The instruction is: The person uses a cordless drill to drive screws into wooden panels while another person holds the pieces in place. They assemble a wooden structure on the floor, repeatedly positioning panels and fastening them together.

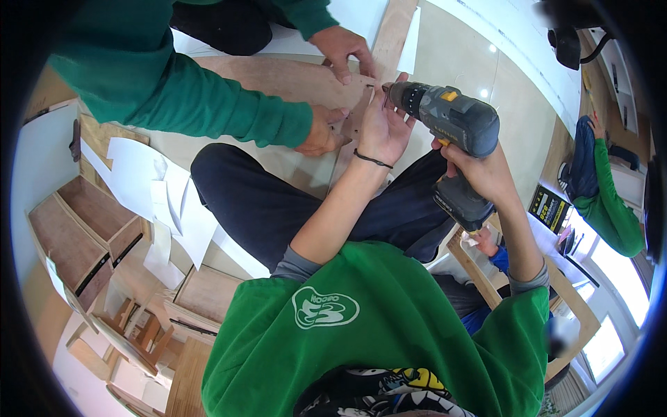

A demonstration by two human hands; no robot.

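My right hand (472,163) grips a grey cordless drill (455,118) with a yellow switch, its chuck pointing left. The drill's tip meets the corner where a flat wooden board (278,73) joins a narrow wooden strip (396,31). My left hand (385,132), with a dark band at its wrist, is turned palm up at that tip. Its fingers curl about the front of the chuck, and whatever they pinch is too small to make out. Across from me, a co-worker's hand (344,52) presses the board's far edge. The co-worker's other hand (323,131) holds its near edge.
My crossed legs (264,201) lie just under the work. White sheets (139,187) are scattered at the left beside wooden drawer boxes (97,215). A wooden frame (479,271) and another person's hand (484,242) are at my right. Farther right, someone in green (611,208) sits.
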